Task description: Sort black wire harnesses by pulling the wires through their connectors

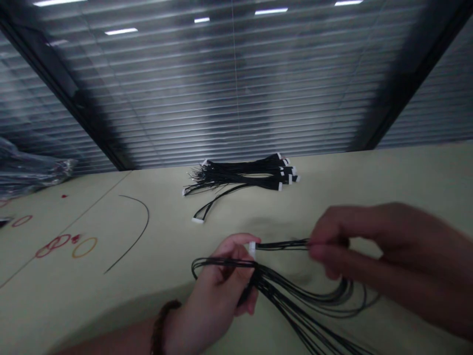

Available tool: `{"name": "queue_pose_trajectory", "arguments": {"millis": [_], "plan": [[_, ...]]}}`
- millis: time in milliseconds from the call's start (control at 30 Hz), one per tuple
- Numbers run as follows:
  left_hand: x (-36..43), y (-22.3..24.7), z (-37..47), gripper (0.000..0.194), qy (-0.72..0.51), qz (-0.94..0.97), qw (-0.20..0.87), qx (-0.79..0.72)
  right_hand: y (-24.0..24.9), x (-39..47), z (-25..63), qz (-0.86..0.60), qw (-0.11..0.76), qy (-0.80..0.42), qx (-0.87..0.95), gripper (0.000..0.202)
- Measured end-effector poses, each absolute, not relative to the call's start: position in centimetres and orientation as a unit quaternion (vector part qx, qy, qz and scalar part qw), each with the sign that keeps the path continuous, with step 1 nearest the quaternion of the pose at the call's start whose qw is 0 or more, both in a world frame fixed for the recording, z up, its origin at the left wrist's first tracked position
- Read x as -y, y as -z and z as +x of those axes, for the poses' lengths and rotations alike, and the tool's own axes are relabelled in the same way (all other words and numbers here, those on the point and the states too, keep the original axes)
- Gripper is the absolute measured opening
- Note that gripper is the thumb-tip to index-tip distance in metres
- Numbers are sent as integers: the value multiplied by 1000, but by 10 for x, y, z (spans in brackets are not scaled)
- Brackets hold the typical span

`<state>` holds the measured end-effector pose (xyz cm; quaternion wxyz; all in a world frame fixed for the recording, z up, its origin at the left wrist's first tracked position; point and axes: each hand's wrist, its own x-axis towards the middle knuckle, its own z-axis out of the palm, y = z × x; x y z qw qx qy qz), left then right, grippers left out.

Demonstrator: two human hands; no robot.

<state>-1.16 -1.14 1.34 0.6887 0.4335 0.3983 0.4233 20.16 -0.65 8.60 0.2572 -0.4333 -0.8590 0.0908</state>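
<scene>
My left hand (225, 291) is closed round a white connector (252, 249) and a bundle of black wires (284, 291), which loops over the thumb and fans out to the lower right. From the connector, several thin black wires (283, 244) run right to my right hand (343, 246), whose thumb and fingers pinch them. The right hand is slightly blurred. More wires curve below it. Beyond the hands, a pile of black wire harnesses (244, 172) with white connectors lies on the table; one harness with a white connector (198, 220) sticks out toward me.
On the pale table (166, 212) at left lie a single black wire (148, 217), red rubber bands (55, 244) and a yellow one (84, 247). Clear plastic bags (33, 170) sit at the far left. Window blinds (236, 88) rise behind the table's back edge.
</scene>
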Motion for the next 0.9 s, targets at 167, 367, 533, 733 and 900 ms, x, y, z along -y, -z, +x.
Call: {"name": "queue_pose_trajectory", "arguments": {"millis": [167, 367, 533, 733, 900], "plan": [[12, -13, -12, 28, -435, 434, 702, -360, -55, 10, 176, -401, 228, -57, 885, 16], [12, -11, -13, 27, -427, 440, 714, -337, -51, 9, 177, -376, 243, -13, 894, 19], [14, -10, -13, 26, -423, 457, 699, -352, -51, 10, 174, -375, 245, 4, 894, 21], [13, -11, -12, 23, -432, 490, 666, -361, -50, 10, 171, -345, 250, 33, 904, 23], [13, -11, -10, 19, -435, 453, 688, -364, -53, 10, 172, -290, 247, 39, 924, 24]]}}
